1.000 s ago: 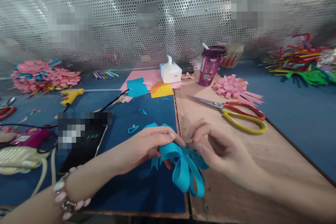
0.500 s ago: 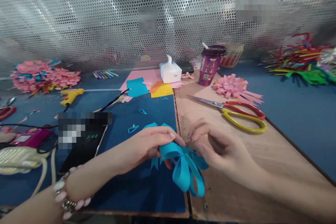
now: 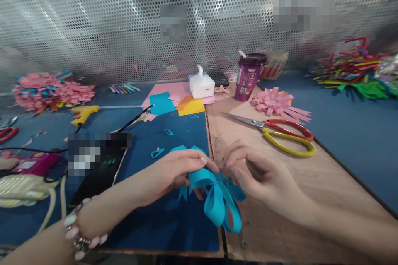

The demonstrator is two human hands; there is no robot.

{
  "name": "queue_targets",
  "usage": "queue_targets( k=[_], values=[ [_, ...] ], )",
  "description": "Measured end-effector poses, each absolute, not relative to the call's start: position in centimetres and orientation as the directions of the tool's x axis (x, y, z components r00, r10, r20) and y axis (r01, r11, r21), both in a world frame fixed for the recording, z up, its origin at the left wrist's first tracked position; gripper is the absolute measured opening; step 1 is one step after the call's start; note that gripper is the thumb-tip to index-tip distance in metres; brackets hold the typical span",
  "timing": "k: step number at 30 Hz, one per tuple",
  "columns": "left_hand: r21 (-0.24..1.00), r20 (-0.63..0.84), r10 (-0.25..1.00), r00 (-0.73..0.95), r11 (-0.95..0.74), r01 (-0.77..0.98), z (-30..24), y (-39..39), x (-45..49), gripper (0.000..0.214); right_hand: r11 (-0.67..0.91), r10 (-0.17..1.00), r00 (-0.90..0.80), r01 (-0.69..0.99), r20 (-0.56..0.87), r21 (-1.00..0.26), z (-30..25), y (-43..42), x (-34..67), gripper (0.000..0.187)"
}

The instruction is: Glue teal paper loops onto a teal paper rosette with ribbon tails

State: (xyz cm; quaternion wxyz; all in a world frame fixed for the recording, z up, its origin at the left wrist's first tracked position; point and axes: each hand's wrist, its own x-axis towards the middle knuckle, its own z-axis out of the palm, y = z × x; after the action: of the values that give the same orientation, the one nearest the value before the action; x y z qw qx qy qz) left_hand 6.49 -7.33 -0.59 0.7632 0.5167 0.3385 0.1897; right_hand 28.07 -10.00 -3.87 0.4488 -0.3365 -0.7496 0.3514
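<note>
A blue paper flower (image 3: 219,201) made of looped strips is held just above the table's front edge. My left hand (image 3: 174,174) grips it from the left, fingers curled over the loops and thumb under them. My right hand (image 3: 253,174) meets it from the right, with fingertips pinched on the flower's centre. Several loops hang down toward me. More blue strips poke out behind my left fingers.
Red-and-yellow scissors (image 3: 281,134) and a pink paper flower (image 3: 275,102) lie on the wooden board. A purple cup (image 3: 248,76), a white box (image 3: 201,85), coloured paper sheets (image 3: 174,103), a yellow glue gun (image 3: 84,112) and a phone (image 3: 99,172) lie around. Perforated metal screen behind.
</note>
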Motion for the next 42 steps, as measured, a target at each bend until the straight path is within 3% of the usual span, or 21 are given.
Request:
queue_targets(
  k=[30,35,42],
  values=[
    [0.916,-0.316,0.646,0.695,0.398,0.046,-0.64,-7.23,6.47,0.027,0.503,0.836,-0.357,0.197,0.417,-0.841,-3.92,-10.07,28.12,0.01],
    [0.92,-0.327,0.686,0.65,0.389,0.053,-0.41,-7.28,6.48,0.027,0.554,0.797,-0.412,0.205,0.442,-0.807,-3.63,-10.15,28.25,0.015],
    [0.921,-0.325,0.688,0.649,0.387,0.051,-0.23,-7.34,6.49,0.025,0.611,0.773,-0.396,0.258,0.495,-0.748,-3.7,-9.96,28.29,0.005]
  ],
)
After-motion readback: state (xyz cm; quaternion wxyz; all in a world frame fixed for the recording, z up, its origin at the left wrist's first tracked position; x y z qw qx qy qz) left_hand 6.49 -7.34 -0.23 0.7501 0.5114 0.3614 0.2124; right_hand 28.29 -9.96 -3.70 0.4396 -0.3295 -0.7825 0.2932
